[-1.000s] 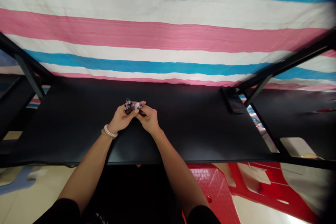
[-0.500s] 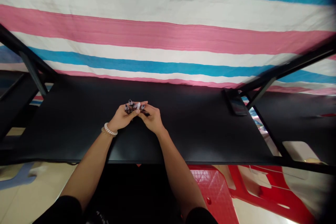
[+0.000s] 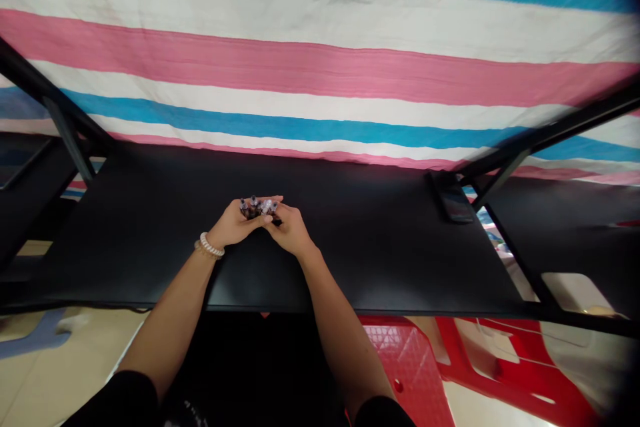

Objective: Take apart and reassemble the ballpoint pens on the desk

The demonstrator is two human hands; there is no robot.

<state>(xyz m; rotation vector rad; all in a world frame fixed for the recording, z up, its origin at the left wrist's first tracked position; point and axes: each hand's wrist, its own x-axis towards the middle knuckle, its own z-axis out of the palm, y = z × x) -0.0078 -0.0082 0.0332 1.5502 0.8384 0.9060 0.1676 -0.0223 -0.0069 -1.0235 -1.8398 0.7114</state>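
Note:
Over the black table (image 3: 380,240), both hands are cupped together around a bundle of slim dark pieces with clear or silvery tips (image 3: 257,205). They look like pens, but their kind is too small to make out. My left hand (image 3: 234,221), with a white coil band at the wrist, is closed round the bundle's left side, its thumb lying across the front. My right hand (image 3: 290,227) closes on the right side, thumb and fingers touching the pieces. The tips point up and away from me, while the lower ends are hidden by my palms.
A dark phone-like slab (image 3: 450,197) lies at the table's right end. Striped sheeting (image 3: 320,67) hangs behind, between slanted black bars (image 3: 555,133). Below the front edge are a red plastic stool (image 3: 400,360) and another red plastic seat (image 3: 530,367). A pale stool (image 3: 577,290) shows at right.
The tips in the bundle have shifted a little within my hands and sit closer in a row. My left thumb has slid slightly right and down. Both hands stay in nearly the same place.

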